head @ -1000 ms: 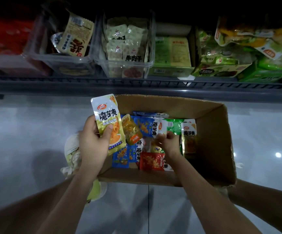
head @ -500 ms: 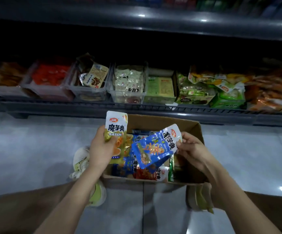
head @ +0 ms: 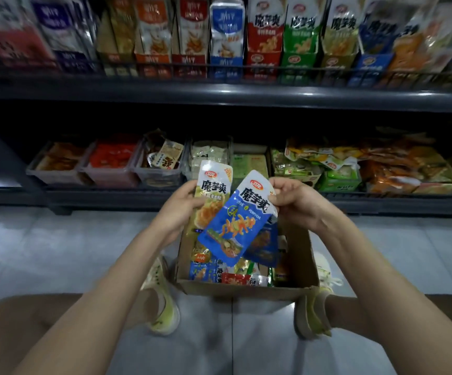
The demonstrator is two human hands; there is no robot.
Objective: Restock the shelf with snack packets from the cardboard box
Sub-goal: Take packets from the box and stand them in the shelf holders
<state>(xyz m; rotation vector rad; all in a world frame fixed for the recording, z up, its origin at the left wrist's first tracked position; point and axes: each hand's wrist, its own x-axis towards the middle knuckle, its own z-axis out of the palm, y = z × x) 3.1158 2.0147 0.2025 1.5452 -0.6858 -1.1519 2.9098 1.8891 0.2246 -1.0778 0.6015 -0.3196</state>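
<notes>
— Well, what did the hands hold?
— The left hand (head: 177,209) clasped a yellow konjac snack packet (head: 214,185). The right hand (head: 295,201) pinched a blue konjac snack packet (head: 235,220) by its top corner, overlapping the yellow one.
— Where?
— Above the open cardboard box (head: 246,292), with more packets inside, on the tiled floor (head: 70,247) before the stocked shelf (head: 219,96).

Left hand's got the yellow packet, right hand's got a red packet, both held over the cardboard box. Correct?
Not quite. The head view shows the right hand pinching a blue packet, not a red one. The rest holds: the left hand grips the yellow packet, and both packets are over the cardboard box.
</notes>
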